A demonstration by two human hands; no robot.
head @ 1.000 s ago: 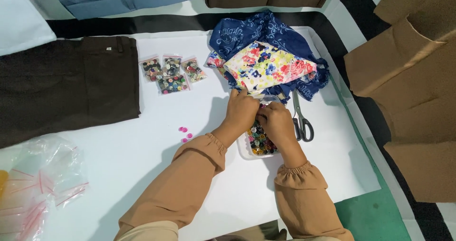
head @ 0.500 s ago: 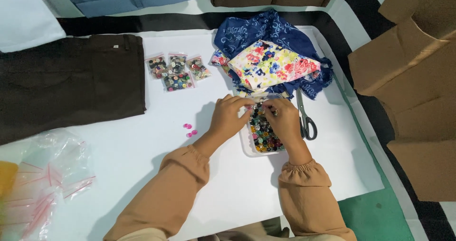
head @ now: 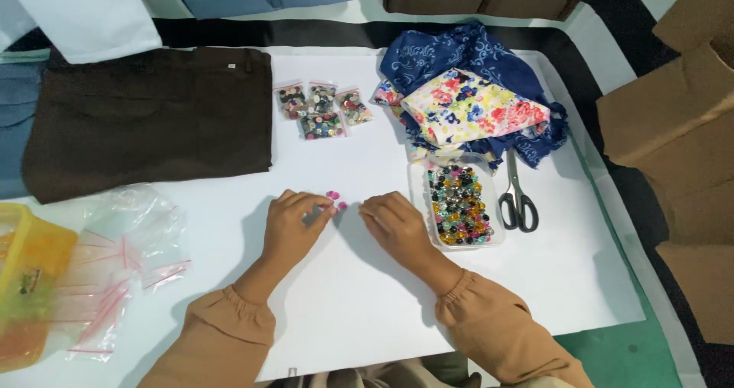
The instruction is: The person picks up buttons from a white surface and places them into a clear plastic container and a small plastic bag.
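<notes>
Pink buttons (head: pixel 336 200) lie loose on the white sheet (head: pixel 367 296) covering the desk, just above centre frame, set apart from the mixed stock so that one colour stays separate. The left hand (head: pixel 294 224) rests curled with its fingertips touching them, seemingly pinching one, while the right hand (head: pixel 394 224) lies just beside, empty and loosely closed. The clear tray of mixed buttons (head: pixel 459 204) sits immediately right of the hands for short reach, with scissors (head: pixel 518 197) beyond and small filled bags (head: pixel 321 111) above.

Both arms wear long tan sleeves (head: pixel 222 334), loose-fitting, gathered into elastic ruffled cuffs (head: pixel 459 292) at the wrists.
</notes>
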